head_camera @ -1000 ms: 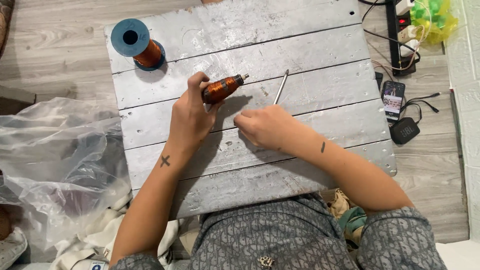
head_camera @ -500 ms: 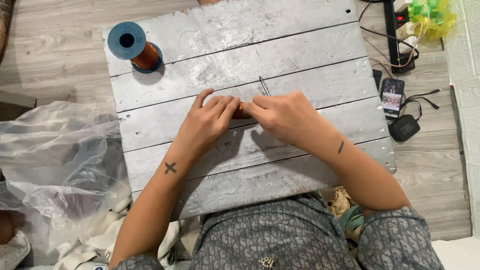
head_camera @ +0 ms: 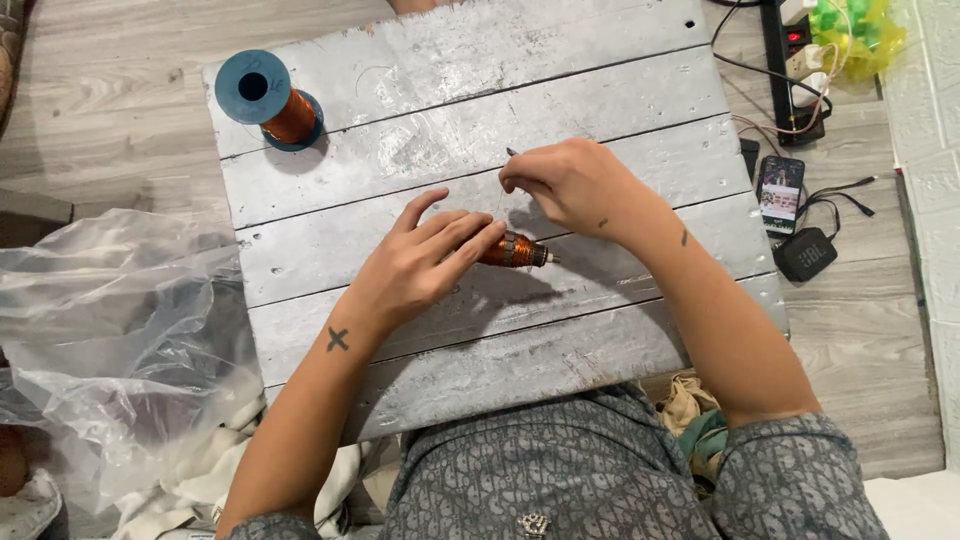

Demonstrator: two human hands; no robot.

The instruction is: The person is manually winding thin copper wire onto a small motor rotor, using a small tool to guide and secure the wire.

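The copper coil (head_camera: pixel 512 249) is gripped by the left hand (head_camera: pixel 420 265); a thin rod (head_camera: pixel 512 153) is pinched in the right hand (head_camera: pixel 565 185). The coil is best kept steady.

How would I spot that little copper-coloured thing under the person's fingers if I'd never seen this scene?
Start at the grey plank board that fills the middle of the view. Near its centre, the left hand rests on a small copper-wound coil lying on its side. Unlike the large wire spool with blue ends standing upright at the board's far left corner, this one is small, with a dark tip poking out.
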